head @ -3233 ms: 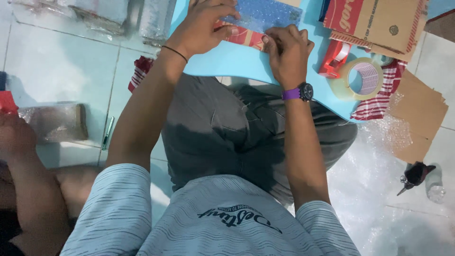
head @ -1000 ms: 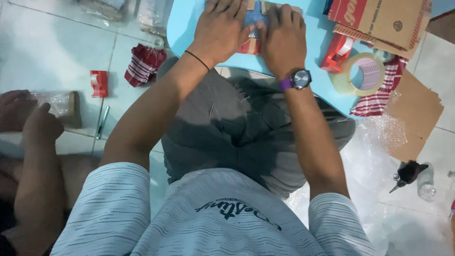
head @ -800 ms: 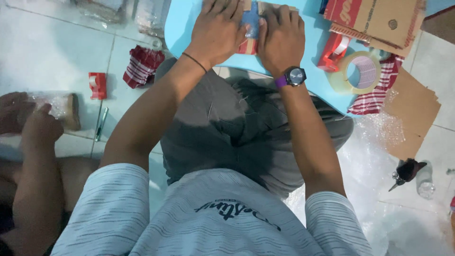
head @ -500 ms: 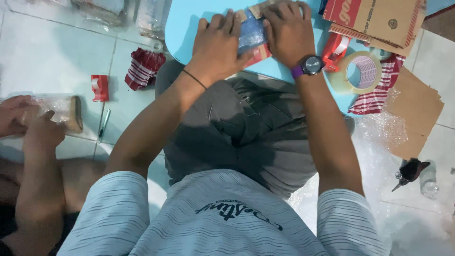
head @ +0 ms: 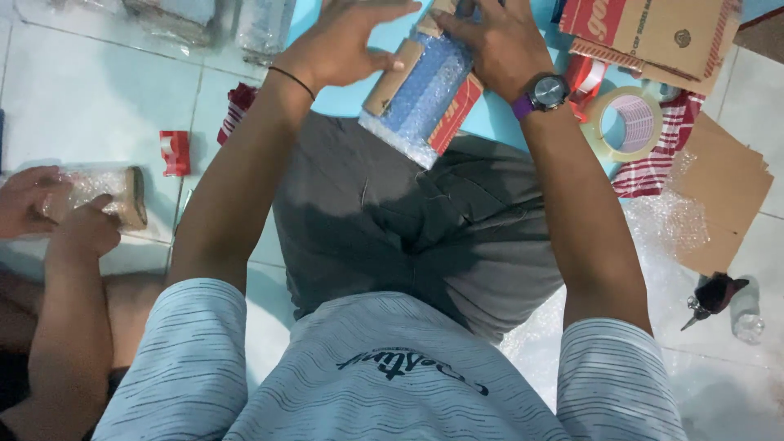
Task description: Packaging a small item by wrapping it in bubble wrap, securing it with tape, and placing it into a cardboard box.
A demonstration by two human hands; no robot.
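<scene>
You sit on the tiled floor (head: 106,90) at a light blue table (head: 343,98), with flattened cardboard boxes (head: 653,33) to your right, then a roll of clear packing tape (head: 625,122) on a red striped cloth (head: 653,163), and a small red tape dispenser (head: 174,151) well apart on the tiles to your left. The bubble-wrapped parcel (head: 425,94) lies tilted at the table's near edge, its lower corner overhanging your lap. Risk, as I judge it: the loose wrap at that corner could spring open, or the parcel could slide off the edge, since neither hand clamps the low end. Your left hand (head: 343,41) is spread wide, fingers extended, palm against the parcel's brown cardboard side, pressing rather than gripping. Your right hand (head: 490,41), the one with the wristwatch (head: 545,91), is curled over the parcel's top end, fingers partly closed on the wrap; how firmly it pinches cannot be told, as the fingertips are partly cut off by the frame. At far left another person's hands (head: 57,212) hold a separate wrapped packet (head: 106,196).
</scene>
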